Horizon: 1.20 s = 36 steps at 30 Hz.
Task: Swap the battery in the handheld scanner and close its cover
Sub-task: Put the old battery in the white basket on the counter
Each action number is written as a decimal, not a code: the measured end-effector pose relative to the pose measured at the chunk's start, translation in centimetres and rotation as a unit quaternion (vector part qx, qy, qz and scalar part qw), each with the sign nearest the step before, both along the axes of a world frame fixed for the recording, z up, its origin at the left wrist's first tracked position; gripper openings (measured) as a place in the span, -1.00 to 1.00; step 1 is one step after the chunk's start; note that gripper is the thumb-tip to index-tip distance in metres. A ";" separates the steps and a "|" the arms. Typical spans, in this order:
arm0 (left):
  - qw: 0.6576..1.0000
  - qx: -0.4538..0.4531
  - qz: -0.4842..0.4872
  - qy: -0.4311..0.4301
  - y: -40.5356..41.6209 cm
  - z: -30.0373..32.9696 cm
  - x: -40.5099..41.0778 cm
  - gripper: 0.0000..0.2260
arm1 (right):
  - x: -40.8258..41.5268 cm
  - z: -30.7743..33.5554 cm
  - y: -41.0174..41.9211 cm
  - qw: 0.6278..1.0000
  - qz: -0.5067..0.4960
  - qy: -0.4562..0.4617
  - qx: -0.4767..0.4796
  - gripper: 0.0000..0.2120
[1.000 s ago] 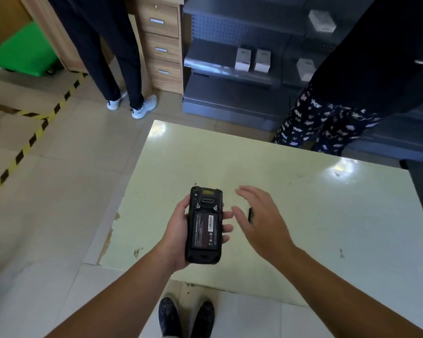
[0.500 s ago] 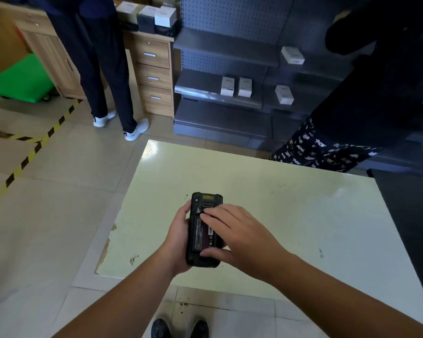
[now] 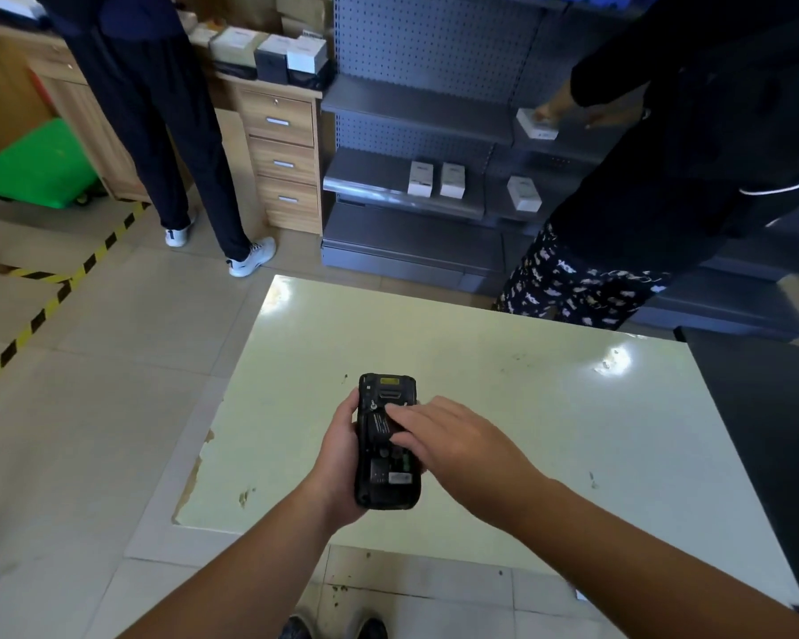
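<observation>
My left hand (image 3: 340, 458) holds the black handheld scanner (image 3: 384, 493) upright above the pale table (image 3: 550, 408), back side up and with no cover on it. My right hand (image 3: 462, 449) reaches in from the right, its fingertips and thumb pinched on the black battery (image 3: 378, 426) in the upper half of the bay. The lower half of the bay lies exposed, showing a white sticker (image 3: 400, 477) and contacts. My right hand hides the battery's right side. No cover shows in this view.
One person in dark trousers (image 3: 190, 154) stands at a wooden drawer unit (image 3: 284, 163) at the back left. Another person (image 3: 665, 177) handles white boxes (image 3: 437, 179) on grey shelves beyond the table. A black surface (image 3: 766, 431) borders the table's right edge.
My right hand came from beside the scanner onto its back and took hold of the battery. The battery has shifted up, uncovering the lower bay. My view tilted upward.
</observation>
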State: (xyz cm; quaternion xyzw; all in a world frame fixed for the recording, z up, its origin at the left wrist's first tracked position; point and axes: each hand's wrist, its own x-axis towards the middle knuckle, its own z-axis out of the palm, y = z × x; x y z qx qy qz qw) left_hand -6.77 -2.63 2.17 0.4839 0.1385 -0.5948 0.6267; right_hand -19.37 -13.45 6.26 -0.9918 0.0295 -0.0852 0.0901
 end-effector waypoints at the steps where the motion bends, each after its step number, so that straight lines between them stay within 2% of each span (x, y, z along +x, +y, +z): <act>1: 1.000 -0.001 -0.003 -0.004 -0.1 0.1 -0.1 -0.40 | 0.1 0.6 0.3 0.996 -0.042 0.020 0.076 -0.67; 4: 1.000 0.013 0.000 -0.024 0.0 0.1 0.0 -0.38 | 0.6 2.3 1.3 0.933 -0.192 0.071 0.296 -0.66; 7: 0.999 0.006 -0.007 -0.034 0.1 -0.1 0.1 -0.35 | 1.1 3.2 2.3 0.887 -0.266 0.094 0.366 -0.63; 8: 0.999 0.005 -0.013 -0.041 0.1 -0.1 0.1 -0.36 | 1.3 3.4 2.6 0.879 -0.282 0.104 0.371 -0.59; 11: 0.998 0.005 -0.023 -0.065 0.0 0.0 -0.2 -0.40 | 2.2 3.6 3.4 0.889 -0.303 0.131 0.316 -0.47; 15: 0.997 -0.003 -0.027 -0.068 -0.2 -0.1 -0.4 -0.45 | 3.5 3.8 4.6 0.895 -0.306 0.196 0.259 -0.42; 19: 0.996 0.003 -0.019 -0.088 -0.2 -1.0 0.4 -0.41 | 3.5 3.8 5.5 0.902 -0.301 0.211 0.227 -0.57; 21: 0.987 0.050 -0.015 -0.152 -0.6 -2.4 1.3 -0.47 | 3.1 3.9 5.4 0.903 -0.303 0.209 0.219 -0.63; 24: 0.940 0.138 -0.024 -0.312 -1.3 -5.3 2.7 -0.56 | 2.3 3.8 4.8 0.898 -0.310 0.219 0.222 -0.66; 25: 0.929 0.143 -0.030 -0.340 -1.5 -6.0 3.1 -0.49 | 2.0 3.6 4.6 0.896 -0.313 0.221 0.226 -0.66; 27: 0.900 0.149 -0.056 -0.407 -1.9 -7.8 3.9 -0.21 | 1.3 3.3 4.2 0.888 -0.326 0.228 0.232 -0.66; 29: 0.851 0.168 -0.098 -0.489 -2.4 -9.9 4.6 -0.04 | 0.6 2.8 3.9 0.878 -0.341 0.232 0.242 -0.68; 32: 0.777 0.211 -0.159 -0.571 -3.3 -12.5 5.0 -0.09 | -0.2 1.7 3.6 0.866 -0.359 0.233 0.258 -0.69; 36: 0.711 0.242 -0.213 -0.624 -3.4 -15.4 5.0 -0.20 | -0.8 0.2 3.0 0.852 -0.380 0.246 0.262 -0.68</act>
